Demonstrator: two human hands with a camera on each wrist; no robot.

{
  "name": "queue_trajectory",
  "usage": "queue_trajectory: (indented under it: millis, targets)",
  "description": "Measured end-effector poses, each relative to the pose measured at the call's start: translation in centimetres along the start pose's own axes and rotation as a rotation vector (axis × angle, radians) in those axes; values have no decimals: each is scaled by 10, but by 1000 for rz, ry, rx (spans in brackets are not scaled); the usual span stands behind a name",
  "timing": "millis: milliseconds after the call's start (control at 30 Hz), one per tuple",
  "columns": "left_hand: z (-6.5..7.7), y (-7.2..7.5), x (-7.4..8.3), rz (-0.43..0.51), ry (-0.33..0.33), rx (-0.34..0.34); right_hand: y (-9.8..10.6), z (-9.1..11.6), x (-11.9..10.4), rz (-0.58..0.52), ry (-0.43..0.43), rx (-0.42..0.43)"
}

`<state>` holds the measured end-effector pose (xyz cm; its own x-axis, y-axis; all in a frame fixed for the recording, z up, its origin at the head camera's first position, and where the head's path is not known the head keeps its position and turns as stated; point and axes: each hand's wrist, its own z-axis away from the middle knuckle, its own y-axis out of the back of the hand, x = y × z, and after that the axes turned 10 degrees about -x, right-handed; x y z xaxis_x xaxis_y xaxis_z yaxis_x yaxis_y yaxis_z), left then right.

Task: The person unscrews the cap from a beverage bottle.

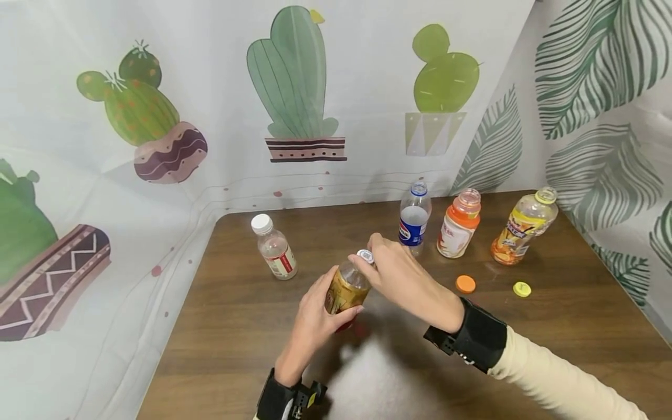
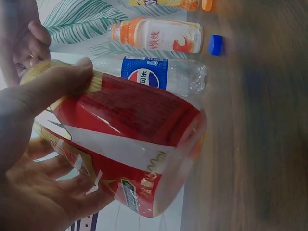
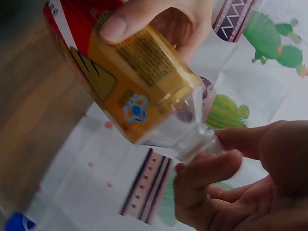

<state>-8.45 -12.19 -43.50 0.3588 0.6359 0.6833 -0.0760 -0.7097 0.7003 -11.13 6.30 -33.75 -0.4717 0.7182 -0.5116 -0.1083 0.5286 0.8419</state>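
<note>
A person's two hands work on a drink bottle at the centre of the head view, above a dark wooden table (image 1: 577,315). The left hand (image 1: 315,321) wraps its fingers and thumb around the body of the bottle with the gold and red label (image 1: 345,289), holding it raised and tilted. The right hand (image 1: 401,277), reaching in from the lower right, pinches the bottle's white cap (image 1: 365,255) between fingertips and thumb.

Left of the hands stands a small clear bottle with a white cap (image 1: 273,246). Along the far edge, toward the upper right, three bottles stand in a row: a Pepsi bottle with a blue cap (image 1: 414,219), an orange-and-white bottle without its cap (image 1: 459,224), and a yellow-orange juice bottle, also uncapped (image 1: 522,235). A loose orange cap (image 1: 465,284) and a loose yellow cap (image 1: 522,289) lie on the wood, right of the hands.

Behind the table hangs a white cloth printed with potted cacti (image 1: 294,81); a cloth with green leaf prints (image 1: 604,87) fills the right side
</note>
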Motion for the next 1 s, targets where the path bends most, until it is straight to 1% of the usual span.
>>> queue_trajectory:
  millis: [67,133,233,333,433,567,733,867,1000]
  targets:
    - [0,-1,0,-12,3,3,-3,0,3,-23,6,-7]
    - [1,-1,0,2,12,-3,-5,1,6,-3,45,3]
    - [1,1,0,43,23,-15,-9,2,11,56,149,43]
    - [1,3,0,86,10,-24,-10,2,14,95,251,83]
    - [2,7,1,126,-5,-45,-8,1,16,109,327,92]
    - [2,12,0,189,3,-105,-6,0,18,120,400,89]
    - [5,17,-2,270,2,-200,-4,2,19,101,458,61]
    - [6,20,-6,325,-31,-289,-2,4,19,97,483,12]
    - [7,21,-9,363,-67,-366,1,8,18,88,481,-47]
